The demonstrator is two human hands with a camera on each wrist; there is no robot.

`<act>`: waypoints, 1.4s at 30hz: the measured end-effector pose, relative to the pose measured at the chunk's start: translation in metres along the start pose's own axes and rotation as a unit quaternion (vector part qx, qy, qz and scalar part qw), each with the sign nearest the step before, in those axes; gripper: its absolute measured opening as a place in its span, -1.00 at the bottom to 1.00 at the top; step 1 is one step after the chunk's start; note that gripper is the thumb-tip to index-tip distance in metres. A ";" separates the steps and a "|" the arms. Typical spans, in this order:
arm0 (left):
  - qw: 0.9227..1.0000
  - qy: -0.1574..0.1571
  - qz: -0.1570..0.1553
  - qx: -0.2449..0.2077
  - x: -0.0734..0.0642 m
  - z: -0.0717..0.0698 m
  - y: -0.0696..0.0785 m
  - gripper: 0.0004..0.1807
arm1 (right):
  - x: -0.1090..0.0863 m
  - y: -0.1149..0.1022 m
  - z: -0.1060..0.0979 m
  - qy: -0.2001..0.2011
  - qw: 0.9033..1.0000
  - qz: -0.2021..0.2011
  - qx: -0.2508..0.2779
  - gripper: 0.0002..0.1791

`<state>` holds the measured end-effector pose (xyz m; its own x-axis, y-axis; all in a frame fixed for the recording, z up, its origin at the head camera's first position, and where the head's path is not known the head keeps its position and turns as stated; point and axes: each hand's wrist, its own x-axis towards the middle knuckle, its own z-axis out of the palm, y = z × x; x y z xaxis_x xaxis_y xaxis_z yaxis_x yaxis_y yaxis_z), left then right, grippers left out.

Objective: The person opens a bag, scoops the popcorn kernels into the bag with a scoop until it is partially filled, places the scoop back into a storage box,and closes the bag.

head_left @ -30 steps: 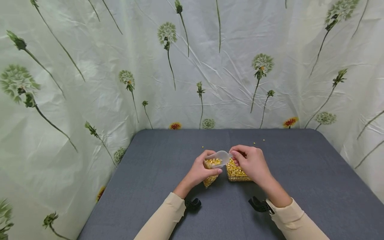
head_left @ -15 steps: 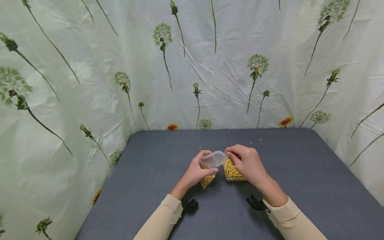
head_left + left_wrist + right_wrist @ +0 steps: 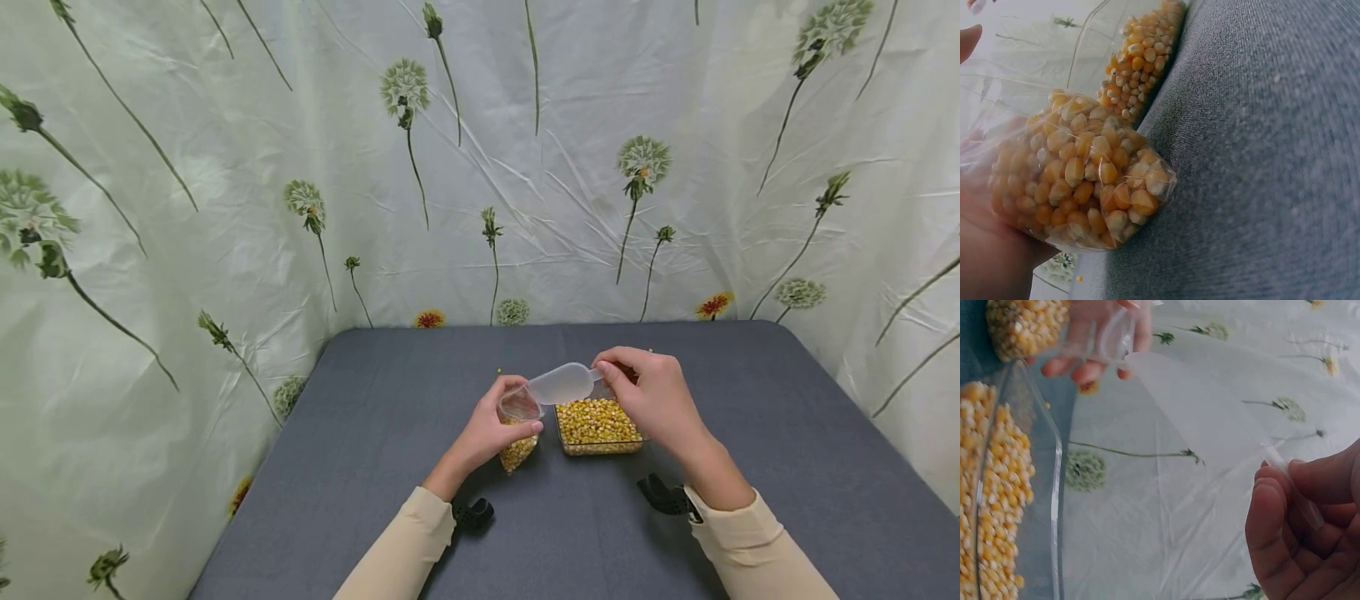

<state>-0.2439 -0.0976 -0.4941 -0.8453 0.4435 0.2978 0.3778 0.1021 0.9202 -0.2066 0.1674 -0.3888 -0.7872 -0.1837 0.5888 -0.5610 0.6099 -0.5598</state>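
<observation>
While a pale cloth (image 3: 570, 192) printed with green dandelions and a few orange flowers hangs behind and at both sides, a grey-blue table (image 3: 375, 408) spreads in front of it. Over the table come two cream sleeves (image 3: 401, 550) from the near edge. The left hand (image 3: 487, 429) curves its fingers and thumb around a clear bag, spaced apart by the bag's width; the right hand (image 3: 652, 396) pinches the handle of a scoop between thumb and fingers, the other fingers curled in behind. A clear rectangular container (image 3: 1057, 487) sits on the table, beyond the bag's right side and near it, partly filled with yellow and whitish corn. The translucent white scoop (image 3: 562, 384) is held aloft, its bowl slanting toward the bag and its front tip at the bag's mouth; whether tip and rim touch, I cannot tell. The bag (image 3: 521, 407) has its mouth spread wide, and corn kernels (image 3: 1075, 172) fill its lower part, pressed against the thin film. Whether its bottom corner touches the table is unclear. At the wrists sit black devices (image 3: 474, 515). Smallest of all, a stray kernel (image 3: 499, 371) lies on the table beyond the left hand.
</observation>
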 end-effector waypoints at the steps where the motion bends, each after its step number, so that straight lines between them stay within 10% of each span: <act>1: 1.000 -0.001 0.001 0.002 0.000 0.000 0.000 -0.40 | 0.000 0.001 -0.003 0.001 1.000 0.007 -0.004 -0.91; 9: 1.000 -0.011 -0.002 0.010 -0.001 0.000 -0.002 -0.39 | 0.002 0.013 -0.021 -0.009 0.996 0.082 -0.047 -0.85; 20: 1.000 -0.011 -0.001 0.011 -0.001 0.000 -0.003 -0.44 | 0.002 0.030 -0.008 -0.125 0.980 0.142 -0.064 -0.81; 27: 0.999 -0.040 -0.008 0.015 -0.006 -0.004 0.031 -0.45 | 0.001 0.035 -0.005 -0.187 0.962 0.168 -0.105 -0.82; 33: 0.999 -0.032 -0.012 0.022 0.000 -0.002 0.002 -0.41 | 0.001 0.031 -0.019 -0.176 0.964 0.163 -0.113 -0.81; 42: 1.000 -0.021 0.006 0.016 -0.001 -0.001 -0.003 -0.45 | 0.001 0.026 -0.040 -0.121 0.963 0.131 -0.200 -0.83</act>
<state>-0.2442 -0.0989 -0.4968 -0.8242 0.4821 0.2970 0.4001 0.1247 0.9080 -0.2116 0.2140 -0.3799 -0.9521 -0.1277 0.2778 -0.2294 0.8992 -0.3727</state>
